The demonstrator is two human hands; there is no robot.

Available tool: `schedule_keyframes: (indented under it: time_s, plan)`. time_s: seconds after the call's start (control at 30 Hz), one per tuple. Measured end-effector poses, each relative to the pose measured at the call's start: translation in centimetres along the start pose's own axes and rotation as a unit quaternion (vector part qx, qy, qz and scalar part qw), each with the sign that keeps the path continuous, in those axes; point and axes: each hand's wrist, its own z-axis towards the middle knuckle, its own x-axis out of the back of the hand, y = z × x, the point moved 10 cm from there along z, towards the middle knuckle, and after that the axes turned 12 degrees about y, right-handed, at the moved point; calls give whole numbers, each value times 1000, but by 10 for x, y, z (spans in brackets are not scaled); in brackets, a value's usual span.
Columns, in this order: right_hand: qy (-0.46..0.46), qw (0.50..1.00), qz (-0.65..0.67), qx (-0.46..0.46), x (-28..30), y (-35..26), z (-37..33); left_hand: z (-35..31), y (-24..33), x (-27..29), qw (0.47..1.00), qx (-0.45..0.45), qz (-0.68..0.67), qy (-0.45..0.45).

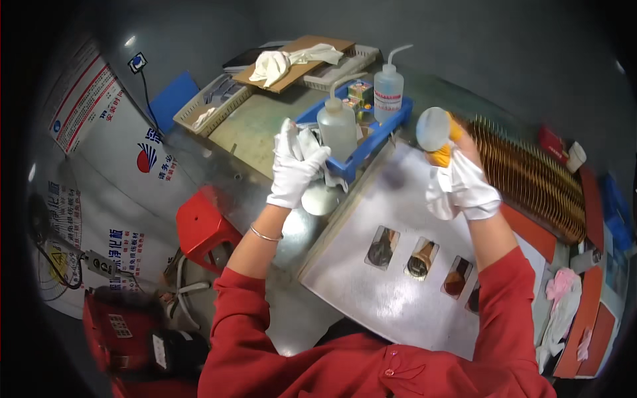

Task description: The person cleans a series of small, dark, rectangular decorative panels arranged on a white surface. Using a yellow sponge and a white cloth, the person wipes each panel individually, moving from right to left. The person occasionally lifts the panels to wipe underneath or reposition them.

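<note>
My right hand (459, 179), in a white glove with orange covering at the fingers, is raised above the right side of the work surface. Its fingers grip a round translucent disc (433, 129) by the edge. Loose white fabric hangs around that hand. My left hand (294, 169), also gloved in white, is held up beside a translucent squeeze bottle (338, 129); its fingers point upward and apart, and I see nothing held in them. Several shiny dark rectangular plates (382, 247) lie in a row on the pale board (358, 278) below my hands.
A blue tray (361, 156) holds the bottle, a second squeeze bottle (388, 93) and small boxes. A long rack of brown slats (531, 179) stands at right. Farther back are baskets (222, 106) and cardboard (292, 69) with white cloth. A red stool (206, 222) is at left.
</note>
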Motion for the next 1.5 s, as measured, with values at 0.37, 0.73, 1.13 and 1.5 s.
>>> schedule_keyframes:
  time_s: [0.37,0.73,1.13,1.5]
  plan:
    - [-109,994,2,-8,-60,62,135,26,-33,-46,988,5,153,-24]
    - [-235,954,165,-82,-82,67,149,31,-48,-33,982,18,189,7]
    - [2,981,185,-66,-24,29,46,2,23,-54,861,-317,386,95]
    - [549,816,-134,123,306,-172,-463,-375,135,-398,742,-300,-30,-599]
